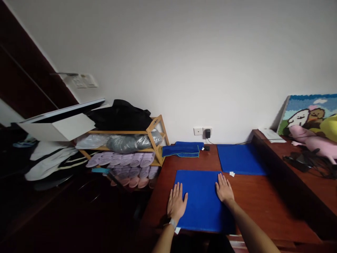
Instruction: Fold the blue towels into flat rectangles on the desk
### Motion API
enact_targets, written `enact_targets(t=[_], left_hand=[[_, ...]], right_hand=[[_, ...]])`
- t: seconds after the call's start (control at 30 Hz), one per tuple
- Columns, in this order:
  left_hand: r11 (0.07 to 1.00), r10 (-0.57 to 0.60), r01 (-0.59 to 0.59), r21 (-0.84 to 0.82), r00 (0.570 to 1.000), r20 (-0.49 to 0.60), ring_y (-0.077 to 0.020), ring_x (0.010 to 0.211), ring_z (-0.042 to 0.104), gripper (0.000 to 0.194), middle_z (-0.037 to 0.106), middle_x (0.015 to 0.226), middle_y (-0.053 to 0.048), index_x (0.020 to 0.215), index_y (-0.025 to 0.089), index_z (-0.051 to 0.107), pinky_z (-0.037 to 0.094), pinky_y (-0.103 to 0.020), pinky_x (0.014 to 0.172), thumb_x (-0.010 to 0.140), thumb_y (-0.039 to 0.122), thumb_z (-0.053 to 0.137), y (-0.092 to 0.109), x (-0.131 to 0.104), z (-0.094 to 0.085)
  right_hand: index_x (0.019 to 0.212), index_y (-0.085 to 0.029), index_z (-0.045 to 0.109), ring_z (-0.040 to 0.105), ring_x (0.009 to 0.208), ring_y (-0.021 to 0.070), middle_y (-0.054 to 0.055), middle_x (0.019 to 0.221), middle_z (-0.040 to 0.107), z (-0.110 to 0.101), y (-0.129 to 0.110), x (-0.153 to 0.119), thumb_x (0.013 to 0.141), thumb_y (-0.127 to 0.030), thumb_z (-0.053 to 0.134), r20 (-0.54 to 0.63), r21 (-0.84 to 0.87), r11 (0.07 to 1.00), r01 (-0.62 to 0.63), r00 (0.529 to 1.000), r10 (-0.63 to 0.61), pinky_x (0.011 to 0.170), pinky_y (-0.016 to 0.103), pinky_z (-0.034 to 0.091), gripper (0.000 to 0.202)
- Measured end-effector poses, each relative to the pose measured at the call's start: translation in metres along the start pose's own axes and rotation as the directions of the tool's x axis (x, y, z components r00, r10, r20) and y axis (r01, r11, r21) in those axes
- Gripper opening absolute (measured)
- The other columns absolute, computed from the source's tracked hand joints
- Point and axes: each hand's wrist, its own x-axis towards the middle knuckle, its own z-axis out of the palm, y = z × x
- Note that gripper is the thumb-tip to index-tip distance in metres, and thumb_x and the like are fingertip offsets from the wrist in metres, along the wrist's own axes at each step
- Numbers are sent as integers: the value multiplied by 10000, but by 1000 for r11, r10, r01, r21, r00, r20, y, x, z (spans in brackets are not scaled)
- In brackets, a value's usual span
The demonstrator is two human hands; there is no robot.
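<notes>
A blue cloth [201,200] lies spread flat on the reddish-brown wooden desk [252,203], its near edge by the desk's front. My left hand [177,203] rests flat on the cloth's left edge, fingers stretched forward; a band circles that wrist. On the right edge lies my right hand [224,188], palm down with the fingers extended. Neither hand grips anything. Another blue cloth [240,159] is laid flat at the back right, with a white tag at its near edge. Folded blue cloths with a green-yellow trim [181,150] sit at the back left.
Left of the desk stands a wooden shoe rack [155,140] with lilac slippers [126,160] and a black bag [122,116] on top. A black plug [207,133] is in the wall socket. On the raised right ledge are a pink plush toy [313,142] and a picture [302,112].
</notes>
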Motion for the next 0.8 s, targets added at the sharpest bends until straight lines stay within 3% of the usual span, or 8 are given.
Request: enact_targets(t=[0.17,0.27,0.37,0.53,0.6,0.7,0.8], left_hand=[[1000,14,-14,11,999,-51,-272,1561,273,695,320,1682,-102,1621,166,259,260,-499,1271,1043,551,235,2,5,4],[1000,20,-18,25,998,-62,-274,1557,283,685,329,1675,-107,1614,162,280,270,-504,1268,1043,540,246,2,6,4],[999,15,-13,39,999,-44,-273,1557,281,682,318,1677,-102,1606,157,303,272,-496,1269,1038,532,264,0,7,2],[998,-4,3,65,1000,14,-274,1546,301,678,331,1659,-134,1585,102,339,267,-485,1276,1031,488,288,3,11,-7],[998,43,-41,42,998,-42,-271,1549,293,646,340,1658,-128,1597,118,311,264,-500,1279,1041,444,271,20,8,-11],[971,228,-233,-48,968,-103,-245,1561,263,602,323,1679,-71,1626,202,227,265,-495,1284,1063,415,219,75,-7,-13],[876,459,-451,-172,888,7,-201,1568,244,593,255,1703,-6,1631,272,196,269,-426,1290,1070,460,211,137,-27,-7]], right_hand=[[1633,-134,133,93,1587,175,24,1723,136,-12,0,-32,1031,-430,84,-27,20,1000,-5,1000,6,1283,385,103,672],[1636,-146,118,55,1590,186,3,1722,116,-6,1,-73,1032,-468,61,-83,28,999,23,996,-20,1293,396,85,686],[1629,-142,164,102,1586,211,5,1710,157,4,2,-106,1026,-514,98,-39,33,999,22,999,-21,1297,417,110,711],[1621,-140,174,118,1583,213,-5,1701,157,7,-1,-120,1020,-505,140,-16,35,999,25,1000,-24,1303,422,93,705],[1619,-137,171,114,1583,211,-6,1700,151,4,-3,-118,1019,-498,128,-14,37,999,25,1000,-24,1303,420,91,702],[1617,-126,164,103,1585,217,7,1700,147,0,-4,-119,1017,-482,124,-3,18,1000,23,1000,-23,1302,428,85,700],[1616,-135,187,87,1586,225,14,1704,131,1,-3,-120,1008,-428,157,23,-13,999,44,999,-43,1299,439,84,675]])
